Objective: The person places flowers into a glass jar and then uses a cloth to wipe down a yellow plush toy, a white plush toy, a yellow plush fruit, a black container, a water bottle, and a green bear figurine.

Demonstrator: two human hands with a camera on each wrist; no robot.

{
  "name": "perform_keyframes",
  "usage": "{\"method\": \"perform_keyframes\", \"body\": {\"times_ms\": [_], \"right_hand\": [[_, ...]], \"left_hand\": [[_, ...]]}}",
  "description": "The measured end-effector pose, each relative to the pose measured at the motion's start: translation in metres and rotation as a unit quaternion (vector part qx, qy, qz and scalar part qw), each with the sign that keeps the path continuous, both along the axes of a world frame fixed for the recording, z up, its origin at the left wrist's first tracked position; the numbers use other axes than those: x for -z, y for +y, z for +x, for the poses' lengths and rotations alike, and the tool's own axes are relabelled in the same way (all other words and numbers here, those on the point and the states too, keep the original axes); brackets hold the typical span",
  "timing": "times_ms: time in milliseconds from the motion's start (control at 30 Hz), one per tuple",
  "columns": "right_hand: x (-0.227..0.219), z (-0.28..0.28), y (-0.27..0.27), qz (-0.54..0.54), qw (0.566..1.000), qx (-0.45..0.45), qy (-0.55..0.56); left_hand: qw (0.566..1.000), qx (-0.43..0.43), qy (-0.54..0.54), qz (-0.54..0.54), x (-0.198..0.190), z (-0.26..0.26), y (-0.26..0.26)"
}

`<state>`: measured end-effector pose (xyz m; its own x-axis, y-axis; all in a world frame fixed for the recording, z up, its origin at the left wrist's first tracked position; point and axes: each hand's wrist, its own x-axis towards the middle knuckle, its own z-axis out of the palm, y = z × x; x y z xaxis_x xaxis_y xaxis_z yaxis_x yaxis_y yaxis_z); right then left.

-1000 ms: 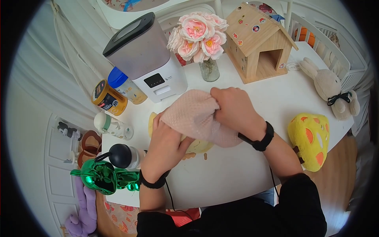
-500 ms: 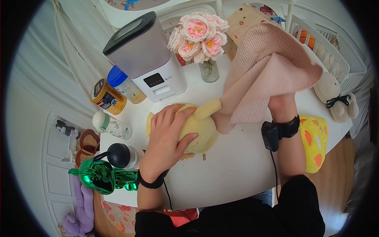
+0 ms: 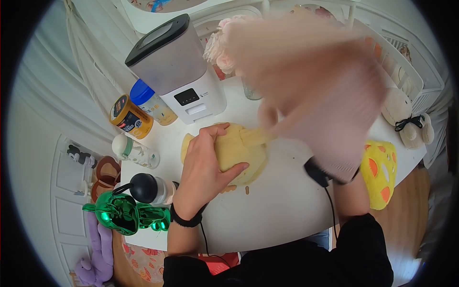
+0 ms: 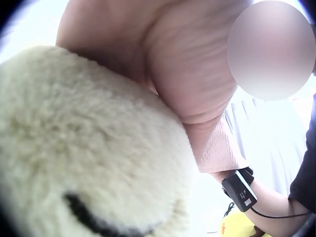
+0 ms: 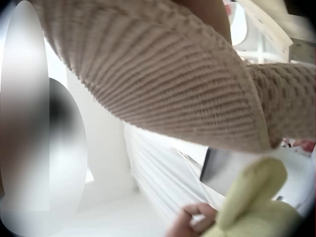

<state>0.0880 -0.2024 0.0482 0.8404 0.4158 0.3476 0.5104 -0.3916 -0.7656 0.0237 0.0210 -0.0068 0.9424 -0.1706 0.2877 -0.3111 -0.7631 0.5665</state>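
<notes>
A yellow plush toy (image 3: 241,150) lies on the white table, its stitched curved black line showing on the fur (image 4: 89,148) in the left wrist view. The left hand (image 3: 203,165) grips it from the left, fingers over the top and thumb across the near side. A pale pink knitted cloth (image 3: 320,91), blurred in the head view, hangs in the air right of the toy. It covers the right hand there; the right wrist view shows part of the right hand (image 5: 212,17) at the upper edge, holding the ribbed cloth (image 5: 182,89).
A pet feeder (image 3: 179,67), a can (image 3: 131,119), a blue-lidded container (image 3: 155,105) and bottles (image 3: 136,150) stand at the left, with a shiny green figure (image 3: 117,213). Flowers (image 3: 220,50) are partly behind the cloth. At right lie a yellow spotted plush (image 3: 380,172) and a pale plush (image 3: 411,126).
The right hand has lifted the cloth off the yellow toy to the upper right; the cloth now spreads leftward over the flowers and wooden house. The left hand stays on the toy.
</notes>
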Motion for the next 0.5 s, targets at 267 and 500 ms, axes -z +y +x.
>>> {"method": "perform_keyframes", "body": {"times_ms": [267,500], "right_hand": [[0.099,0.003,0.068,-0.052,0.985,-0.095,-0.133],[0.111,0.026,0.059,0.1,0.992,-0.061,-0.051]], "left_hand": [[0.997,0.054,-0.051,0.038,0.026,-0.005,0.029],[0.993,0.09,-0.024,0.073,0.008,0.007,0.024]]}}
